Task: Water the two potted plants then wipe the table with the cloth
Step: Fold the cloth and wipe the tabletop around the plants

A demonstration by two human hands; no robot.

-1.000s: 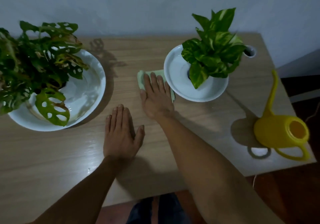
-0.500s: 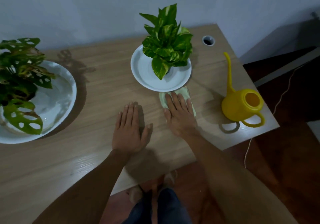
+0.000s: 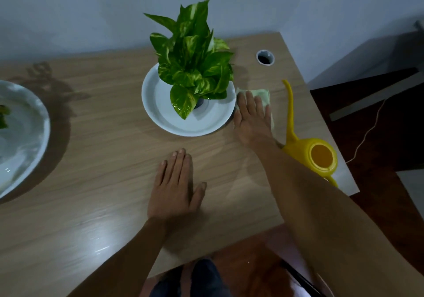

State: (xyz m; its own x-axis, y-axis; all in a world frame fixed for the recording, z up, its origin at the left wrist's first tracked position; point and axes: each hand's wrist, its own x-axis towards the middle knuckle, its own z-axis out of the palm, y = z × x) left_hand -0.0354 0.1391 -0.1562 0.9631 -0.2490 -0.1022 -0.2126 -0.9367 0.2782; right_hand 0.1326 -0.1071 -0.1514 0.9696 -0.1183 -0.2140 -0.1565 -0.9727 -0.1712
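My right hand [image 3: 252, 118] lies flat on a pale green cloth [image 3: 263, 94], pressing it onto the wooden table [image 3: 103, 149] between a white dish [image 3: 158, 103] and a yellow watering can [image 3: 314, 152]. A green variegated potted plant [image 3: 195, 67] stands in that dish. My left hand [image 3: 175, 186] rests palm down on the table nearer the front edge, fingers together, holding nothing. The second plant's white dish [image 3: 23, 136] shows at the left edge, with only a leaf tip [image 3: 3, 115] visible.
A round cable hole [image 3: 265, 57] sits near the table's back right corner. A thin cord [image 3: 367, 133] trails over the dark floor to the right. The table's front edge runs just below my left wrist. A grey wall stands behind the table.
My right hand slid the cloth from the left of the small plant's dish, around its front, to its right side by the watering can. The view swung right. My left hand stayed flat.
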